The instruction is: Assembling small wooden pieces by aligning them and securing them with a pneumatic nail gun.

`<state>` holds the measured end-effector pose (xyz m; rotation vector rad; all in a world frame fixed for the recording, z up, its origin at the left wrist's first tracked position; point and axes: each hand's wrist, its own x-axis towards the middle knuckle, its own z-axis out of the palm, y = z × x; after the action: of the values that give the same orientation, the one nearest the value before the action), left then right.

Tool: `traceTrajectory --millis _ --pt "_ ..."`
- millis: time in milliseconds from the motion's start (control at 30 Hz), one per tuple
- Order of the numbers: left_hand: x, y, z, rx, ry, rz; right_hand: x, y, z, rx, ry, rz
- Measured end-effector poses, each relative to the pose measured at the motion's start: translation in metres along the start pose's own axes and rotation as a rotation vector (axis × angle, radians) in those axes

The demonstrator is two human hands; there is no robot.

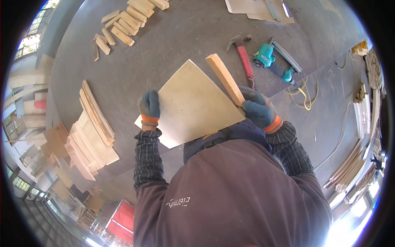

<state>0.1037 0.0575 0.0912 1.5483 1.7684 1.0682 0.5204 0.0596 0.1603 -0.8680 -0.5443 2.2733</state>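
Note:
A pale rectangular wooden panel (197, 103) is tilted in front of my body, its corner pointing away from me. My left hand (149, 106), in a blue-grey glove with an orange cuff, is closed on the panel's left edge. In my right hand (260, 109), gloved the same way, is a short wooden block (224, 78), gripped near its lower end. The block slants up and to the left along the panel's right side. Whether the right fingers also touch the panel's corner is hard to tell.
Beyond my right hand lie a red-handled hammer (245, 61) and a teal nail gun (273, 59) with a yellow hose (306, 96). Several wooden blocks (127, 22) are heaped at the far left. Nearer left are stacked boards and strips (92, 127). Timber piles (354, 164) line the right.

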Motion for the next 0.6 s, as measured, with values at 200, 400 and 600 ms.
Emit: traceTrajectory --millis 200,400,600 --pt "-0.003 0.004 -0.008 -0.017 -0.05 -0.041 0.002 -0.012 0.011 -0.415 0.019 -0.064" --pt "0.012 0.073 -0.001 -0.083 -0.168 -0.122 -0.002 -0.01 0.014 -0.577 0.13 -0.104" --pt "0.059 0.137 0.019 -0.036 -0.468 -0.274 0.001 -0.008 0.006 -0.411 0.097 0.087"
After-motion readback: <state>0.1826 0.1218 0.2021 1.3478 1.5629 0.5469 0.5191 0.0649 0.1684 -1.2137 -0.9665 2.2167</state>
